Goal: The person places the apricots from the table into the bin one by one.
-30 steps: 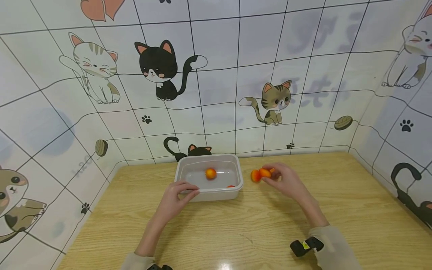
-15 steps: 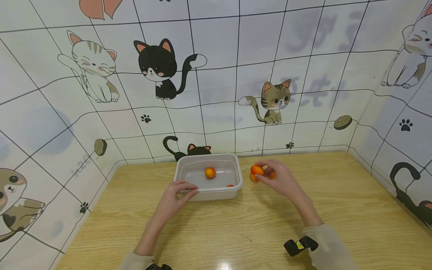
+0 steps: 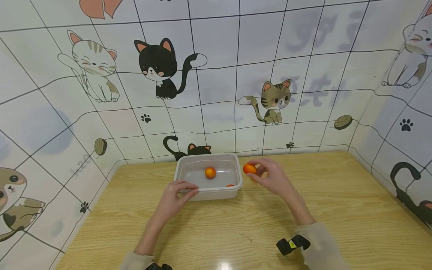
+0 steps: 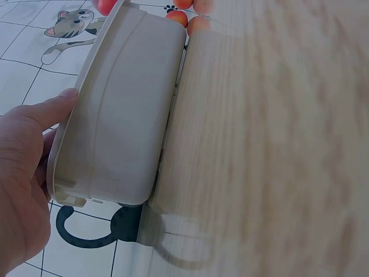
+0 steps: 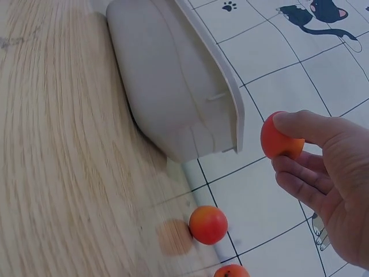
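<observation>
A pale plastic container (image 3: 209, 195) sits near the back wall, with one orange-red fruit (image 3: 210, 173) in its middle and part of a second fruit (image 3: 230, 185) showing above the front rim. My left hand (image 3: 175, 198) pinches that rim at the left; in the left wrist view its thumb lies on the rim edge. Just right of the container, my right hand (image 3: 271, 178) holds a small orange-red fruit (image 5: 278, 137) between thumb and fingers, above the tabletop. Below it in the right wrist view lie two similar fruits, one whole (image 5: 209, 225) and another (image 5: 232, 271) cut off by the frame.
The wooden table (image 3: 229, 232) runs up to a wall (image 3: 219, 93) printed with cats and grid lines. Side walls stand at left and right. Fruits (image 4: 177, 19) lie beyond the container's far end in the left wrist view.
My right hand has carried the fruit left, from beside the other fruits toward the container's right rim. The left hand stays at the front rim.
</observation>
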A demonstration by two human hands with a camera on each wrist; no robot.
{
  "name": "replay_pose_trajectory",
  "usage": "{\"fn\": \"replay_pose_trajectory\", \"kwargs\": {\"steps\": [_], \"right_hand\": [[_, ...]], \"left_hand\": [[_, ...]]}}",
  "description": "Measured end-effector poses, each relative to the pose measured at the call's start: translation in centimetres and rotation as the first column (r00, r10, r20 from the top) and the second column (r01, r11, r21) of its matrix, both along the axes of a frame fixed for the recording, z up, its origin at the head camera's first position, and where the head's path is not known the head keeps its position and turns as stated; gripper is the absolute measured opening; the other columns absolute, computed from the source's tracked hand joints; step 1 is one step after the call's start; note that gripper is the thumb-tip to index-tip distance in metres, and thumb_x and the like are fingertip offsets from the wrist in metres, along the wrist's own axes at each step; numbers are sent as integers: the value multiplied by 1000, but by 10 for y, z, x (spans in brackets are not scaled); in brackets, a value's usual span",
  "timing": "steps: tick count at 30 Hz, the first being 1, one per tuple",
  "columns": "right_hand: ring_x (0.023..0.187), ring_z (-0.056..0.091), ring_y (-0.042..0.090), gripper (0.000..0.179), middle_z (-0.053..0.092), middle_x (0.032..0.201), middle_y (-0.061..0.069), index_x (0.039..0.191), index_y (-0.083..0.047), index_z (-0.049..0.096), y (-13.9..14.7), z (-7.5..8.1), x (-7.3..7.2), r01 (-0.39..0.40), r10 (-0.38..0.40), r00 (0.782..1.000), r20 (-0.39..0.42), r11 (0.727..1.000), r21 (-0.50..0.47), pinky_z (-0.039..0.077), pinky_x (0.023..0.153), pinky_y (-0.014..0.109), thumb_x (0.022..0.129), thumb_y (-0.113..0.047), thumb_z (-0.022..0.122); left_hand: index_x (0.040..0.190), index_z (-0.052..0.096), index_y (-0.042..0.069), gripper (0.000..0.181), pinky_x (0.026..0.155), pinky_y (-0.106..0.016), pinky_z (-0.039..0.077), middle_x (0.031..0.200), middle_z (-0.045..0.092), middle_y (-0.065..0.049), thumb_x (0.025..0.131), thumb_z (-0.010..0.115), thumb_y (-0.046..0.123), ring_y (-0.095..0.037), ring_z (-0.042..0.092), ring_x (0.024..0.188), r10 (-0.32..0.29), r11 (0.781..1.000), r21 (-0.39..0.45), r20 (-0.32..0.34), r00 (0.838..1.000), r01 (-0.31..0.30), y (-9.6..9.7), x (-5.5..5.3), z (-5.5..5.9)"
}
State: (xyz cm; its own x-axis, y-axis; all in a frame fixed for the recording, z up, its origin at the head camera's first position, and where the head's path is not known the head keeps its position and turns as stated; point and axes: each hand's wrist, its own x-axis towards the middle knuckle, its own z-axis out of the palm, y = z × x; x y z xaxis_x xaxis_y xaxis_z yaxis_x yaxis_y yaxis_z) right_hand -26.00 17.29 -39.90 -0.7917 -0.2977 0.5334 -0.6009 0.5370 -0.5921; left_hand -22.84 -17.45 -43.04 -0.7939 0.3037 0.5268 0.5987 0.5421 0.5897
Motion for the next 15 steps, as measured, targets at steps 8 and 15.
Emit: {"fn": "replay_pose_trajectory", "kwargs": {"steps": [8, 15], "right_hand": [[83, 66, 18, 36, 69, 114, 5, 119, -11, 71, -17, 3, -1, -7, 9, 999, 47, 999, -35, 57, 71, 37, 85, -12, 83], [82, 66, 18, 35, 69, 112, 7, 118, -9, 72, -33, 4, -2, -26, 30, 998, 59, 997, -68, 58, 71, 39, 85, -13, 83]], "left_hand": [[94, 80, 11, 9, 79, -34, 55, 92, 72, 11, 86, 82, 15, -12, 66, 91, -1, 1000, -1, -3, 1000, 1, 0, 0, 0], [93, 80, 14, 8, 76, -31, 55, 92, 72, 11, 86, 82, 14, -11, 66, 89, -20, 1000, 15, -7, 1000, 20, 0, -1, -1]]}}
